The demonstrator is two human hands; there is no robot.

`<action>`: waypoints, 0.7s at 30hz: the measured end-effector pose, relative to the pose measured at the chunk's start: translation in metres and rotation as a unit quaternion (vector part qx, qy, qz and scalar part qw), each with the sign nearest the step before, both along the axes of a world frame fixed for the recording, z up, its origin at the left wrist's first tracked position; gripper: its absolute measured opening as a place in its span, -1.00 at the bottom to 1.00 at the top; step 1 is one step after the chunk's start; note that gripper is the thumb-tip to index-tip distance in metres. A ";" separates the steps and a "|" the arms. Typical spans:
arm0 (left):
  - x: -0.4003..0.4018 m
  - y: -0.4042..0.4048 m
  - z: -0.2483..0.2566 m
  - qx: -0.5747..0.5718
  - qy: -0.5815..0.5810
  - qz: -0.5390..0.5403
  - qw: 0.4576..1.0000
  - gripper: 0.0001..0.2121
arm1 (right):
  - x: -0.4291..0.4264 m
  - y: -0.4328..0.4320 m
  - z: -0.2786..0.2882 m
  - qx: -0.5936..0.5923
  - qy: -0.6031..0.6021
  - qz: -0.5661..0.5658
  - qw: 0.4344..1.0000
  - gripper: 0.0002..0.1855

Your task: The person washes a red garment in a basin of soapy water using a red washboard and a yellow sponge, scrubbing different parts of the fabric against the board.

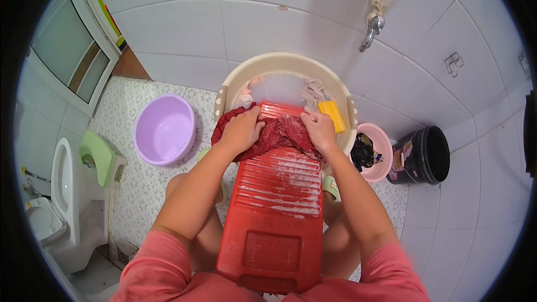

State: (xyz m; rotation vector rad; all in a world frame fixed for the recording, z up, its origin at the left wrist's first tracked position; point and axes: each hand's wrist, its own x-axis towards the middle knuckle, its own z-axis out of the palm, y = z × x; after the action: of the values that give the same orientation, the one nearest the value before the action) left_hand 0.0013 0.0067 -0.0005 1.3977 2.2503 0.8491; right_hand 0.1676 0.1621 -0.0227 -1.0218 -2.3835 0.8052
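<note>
A wet dark red cloth (285, 132) lies bunched across the ridges of a red plastic washboard (272, 201). My left hand (245, 128) grips the cloth's left part, and my right hand (319, 130) clasps its right end. White suds streak the ridges below the cloth. The washboard slopes from my lap into a large beige basin (289, 58) of cloudy water. Inside the basin, a greyish cloth (314, 92) lies at the right, and a yellow bar (331, 116), apparently laundry soap, sits just beyond my right hand. Pale pink fabric (247, 92) shows at the basin's left.
A purple basin (165, 130) and a green plastic stool (98, 155) stand left, near a toilet (67, 184). To the right are a pink basin (379, 142) holding a black plastic bag (364, 153), and a black bucket (419, 157). A metal tap (372, 33) projects from the tiled wall.
</note>
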 end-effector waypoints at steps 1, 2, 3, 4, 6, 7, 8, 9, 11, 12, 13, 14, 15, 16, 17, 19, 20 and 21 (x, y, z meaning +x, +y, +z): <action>0.000 -0.002 0.004 -0.002 0.002 -0.001 1.000 -0.83 | 0.010 0.000 0.001 -0.179 0.057 -0.004 0.982 -0.66; 0.000 -0.004 0.007 0.049 0.018 0.010 0.999 -0.82 | 0.019 -0.006 0.000 -0.331 0.159 0.005 0.930 -0.65; -0.001 -0.006 0.011 0.101 0.036 0.020 0.994 -0.80 | 0.025 -0.014 0.006 -0.333 0.164 0.004 0.929 -0.65; -0.003 -0.007 0.014 0.093 -0.015 0.005 0.996 -0.71 | 0.032 -0.022 0.015 -0.389 0.193 0.000 0.901 -0.67; 0.008 -0.009 0.024 0.123 -0.012 -0.106 0.987 -0.67 | 0.040 -0.028 0.031 -0.444 0.226 -0.009 0.867 -0.69; 0.014 -0.013 0.027 0.152 -0.014 -0.210 0.966 -0.62 | 0.041 -0.030 0.034 -0.437 0.212 0.014 0.874 -0.68; 0.022 -0.018 0.028 0.079 0.000 -0.270 0.960 -0.54 | 0.042 -0.030 0.034 -0.429 0.198 0.036 0.881 -0.68; 0.030 -0.025 0.023 0.037 0.076 -0.282 0.956 -0.55 | 0.043 -0.027 0.033 -0.431 0.201 0.037 0.879 -0.68; 0.032 -0.026 0.018 0.001 0.128 -0.296 0.947 -0.66 | 0.046 -0.018 0.026 -0.374 0.109 0.027 0.921 -0.65; 0.037 -0.029 0.022 -0.003 0.131 -0.297 0.946 -0.66 | 0.047 -0.015 0.022 -0.376 0.113 0.027 0.919 -0.65; 0.047 -0.035 0.026 0.039 0.165 -0.345 0.923 -0.73 | 0.050 -0.010 0.018 -0.328 0.102 0.012 0.939 -0.64; 0.059 -0.042 0.029 0.080 0.197 -0.393 0.895 -0.77 | 0.053 -0.005 0.014 -0.279 0.091 -0.005 0.956 -0.64; 0.073 -0.056 0.031 0.109 0.195 -0.380 0.897 -0.73 | 0.052 -0.004 0.012 -0.282 0.096 -0.008 0.955 -0.64; 0.079 -0.060 0.034 0.061 0.186 -0.342 0.919 -0.69 | 0.050 -0.003 0.009 -0.244 0.105 -0.008 0.964 -0.65; 0.083 -0.060 0.036 0.013 0.177 -0.302 0.937 -0.65 | 0.049 -0.002 0.007 -0.205 0.115 -0.009 0.972 -0.66; 0.071 -0.032 0.024 -0.076 0.209 -0.214 0.951 -0.60 | 0.047 -0.006 0.001 -0.182 0.110 -0.002 0.977 -0.69; 0.062 -0.008 0.017 -0.132 0.186 -0.154 0.961 -0.59 | 0.045 -0.008 -0.001 -0.153 0.107 0.007 0.982 -0.72; 0.052 0.010 0.004 -0.101 0.206 -0.088 0.969 -0.59 | 0.041 -0.010 -0.001 -0.154 0.112 0.011 0.982 -0.72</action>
State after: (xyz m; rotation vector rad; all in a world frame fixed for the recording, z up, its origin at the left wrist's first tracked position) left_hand 0.0529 0.0172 0.0032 1.7661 2.3709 0.2768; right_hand 0.2089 0.1524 -0.0241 -0.9605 -2.1241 1.2573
